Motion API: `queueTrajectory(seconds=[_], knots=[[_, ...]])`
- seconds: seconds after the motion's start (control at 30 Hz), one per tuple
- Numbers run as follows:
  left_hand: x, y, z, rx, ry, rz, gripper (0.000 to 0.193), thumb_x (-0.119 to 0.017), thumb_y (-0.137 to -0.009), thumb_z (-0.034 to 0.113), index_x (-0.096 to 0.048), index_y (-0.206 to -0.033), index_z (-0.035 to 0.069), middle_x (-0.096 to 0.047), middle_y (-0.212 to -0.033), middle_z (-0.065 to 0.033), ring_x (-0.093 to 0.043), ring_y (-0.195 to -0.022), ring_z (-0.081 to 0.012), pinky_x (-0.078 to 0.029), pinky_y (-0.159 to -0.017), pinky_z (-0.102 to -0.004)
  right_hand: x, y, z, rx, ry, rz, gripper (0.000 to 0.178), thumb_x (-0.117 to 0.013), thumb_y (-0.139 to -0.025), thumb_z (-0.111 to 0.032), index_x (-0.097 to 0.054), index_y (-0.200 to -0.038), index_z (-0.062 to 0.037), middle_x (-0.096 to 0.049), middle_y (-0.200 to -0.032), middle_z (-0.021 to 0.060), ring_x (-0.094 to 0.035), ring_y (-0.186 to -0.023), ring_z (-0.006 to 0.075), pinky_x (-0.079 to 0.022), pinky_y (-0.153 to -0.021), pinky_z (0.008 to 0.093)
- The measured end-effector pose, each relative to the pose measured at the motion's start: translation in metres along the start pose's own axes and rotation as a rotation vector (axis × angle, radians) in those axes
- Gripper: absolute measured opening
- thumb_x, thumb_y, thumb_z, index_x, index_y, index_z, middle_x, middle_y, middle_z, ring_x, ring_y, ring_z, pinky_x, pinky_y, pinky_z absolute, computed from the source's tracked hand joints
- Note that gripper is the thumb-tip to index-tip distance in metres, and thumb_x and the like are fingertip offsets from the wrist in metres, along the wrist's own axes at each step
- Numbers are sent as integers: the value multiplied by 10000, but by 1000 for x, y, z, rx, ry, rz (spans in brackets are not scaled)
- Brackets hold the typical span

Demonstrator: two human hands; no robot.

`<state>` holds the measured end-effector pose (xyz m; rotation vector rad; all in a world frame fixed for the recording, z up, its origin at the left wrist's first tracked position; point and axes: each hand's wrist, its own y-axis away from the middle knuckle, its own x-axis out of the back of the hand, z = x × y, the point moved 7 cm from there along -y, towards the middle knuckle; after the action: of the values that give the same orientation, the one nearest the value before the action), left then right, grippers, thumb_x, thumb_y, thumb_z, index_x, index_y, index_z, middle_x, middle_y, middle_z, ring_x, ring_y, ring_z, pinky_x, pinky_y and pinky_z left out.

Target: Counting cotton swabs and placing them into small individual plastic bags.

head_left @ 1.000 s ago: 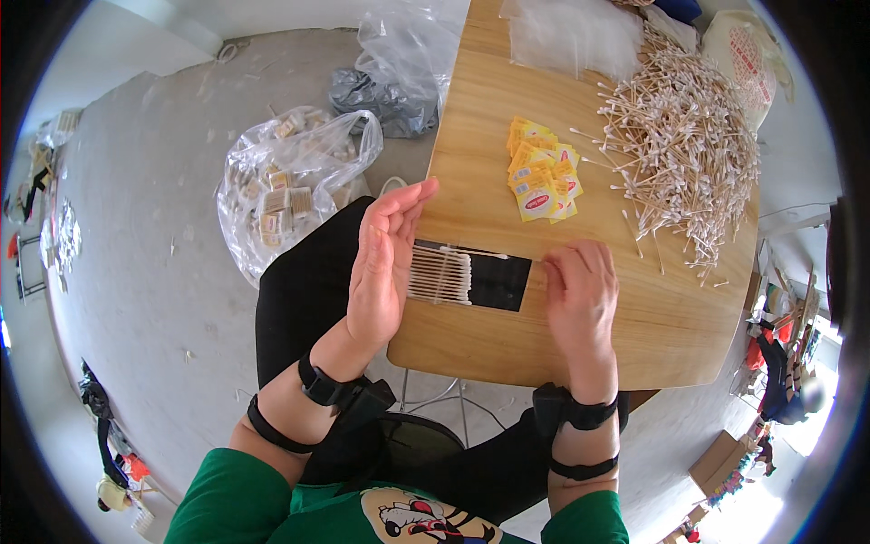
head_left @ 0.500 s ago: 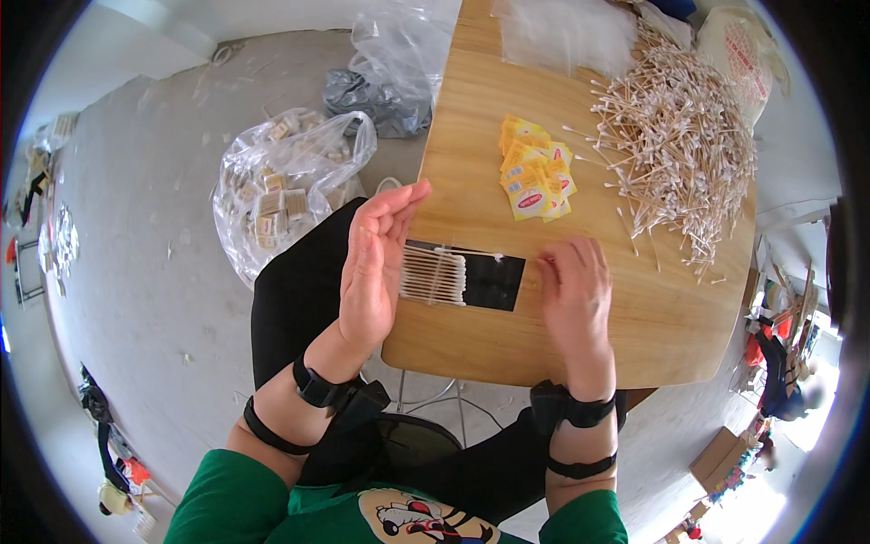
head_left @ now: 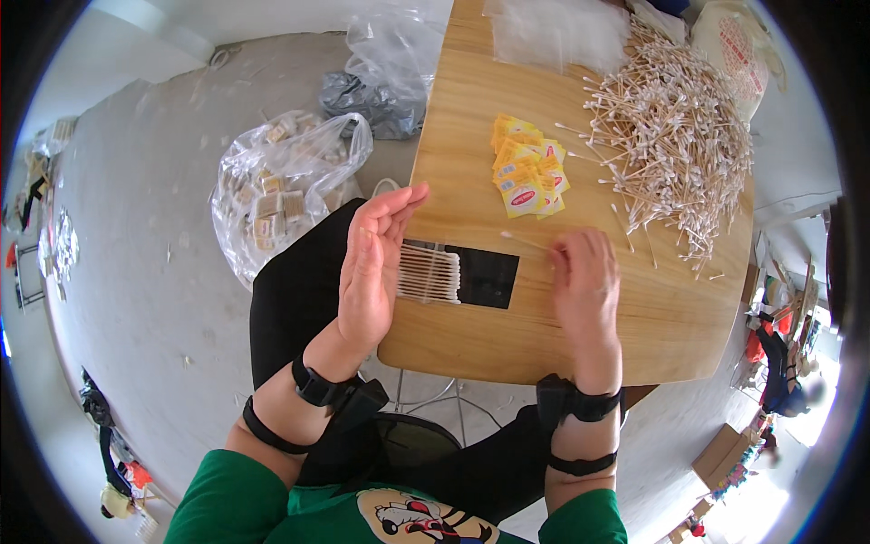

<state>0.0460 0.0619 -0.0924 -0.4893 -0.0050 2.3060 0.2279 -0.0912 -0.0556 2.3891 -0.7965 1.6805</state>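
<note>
In the head view, a row of swabs [head_left: 429, 275] lies side by side at the centre of the frame, its tips to the right, over a black mat [head_left: 489, 279] on the wooden worktop [head_left: 455, 136]. The left hand [head_left: 370, 272] stands on edge by the row's left end, fingers straight, together and gripping nothing visible; whether it touches the stick ends cannot be told. The right hand [head_left: 585, 276], right of the mat, has its fingers bent and apparently pinched on a single swab [head_left: 527, 241], which points left above the mat's upper right corner; blur hides the exact grip. Yellow packets [head_left: 528, 172] overlap at upper centre, and a loose swab heap [head_left: 680, 136] fills the upper right. The step in hand is judged to be the handling of one swab beside the row; the next move calls for a light pinch, with the stick kept parallel to its neighbours.
</note>
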Motion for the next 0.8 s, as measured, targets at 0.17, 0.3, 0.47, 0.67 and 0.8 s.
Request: queueTrajectory(seconds=[0.17, 0.3, 0.47, 0.67, 0.8], knots=[[-17, 7, 7, -12, -11, -117, 639, -299, -1097, 505, -380, -1471, -8, -445, -1518, -230, -405, -1442, -312, -234, -1230, -446, 6, 7, 23, -171, -141, 51, 135, -650, -841, 56, -578, -925, -19, -604, -855, 150, -597, -826, 369, -486, -724, 452], [-30, 12, -8, 166, -85, -279, 753, -307, -1071, 581, -321, -1517, -26, -377, -1562, -239, -324, -1491, -308, -182, -1244, -429, 4, 5, 22, -185, -165, 76, 129, -650, -859, 58, -585, -940, -17, -621, -856, 152, -608, -809, 367, -491, -716, 445], [-36, 8, -10, 144, -164, -276, 704, -331, -1094, 503, -329, -1514, -62, -387, -1569, -181, -305, -1498, -289, -198, -1222, -402, 2, 4, 20, -156, -170, 98, 119, -649, -864, 56, -609, -949, -17, -624, -866, 153, -607, -816, 371, -492, -724, 447], [-37, 14, -2, 101, -28, -256, 678, -337, -1101, 472, -322, -1518, -62, -377, -1576, -178, -302, -1500, -288, -182, -1229, -404, 3, 3, 16, -153, -198, 89, 128, -648, -866, 56, -630, -972, -14, -627, -878, 159, -608, -829, 378, -494, -726, 449], [-40, 13, -10, 224, -108, -330, 825, -333, -1054, 607, -252, -1548, -49, -304, -1614, -212, -222, -1540, -307, -109, -1259, -427, 12, 4, 13, -180, -244, 78, 134, -632, -886, 57, -649, -1001, -9, -636, -885, 149, -627, -831, 341, -509, -739, 406]])
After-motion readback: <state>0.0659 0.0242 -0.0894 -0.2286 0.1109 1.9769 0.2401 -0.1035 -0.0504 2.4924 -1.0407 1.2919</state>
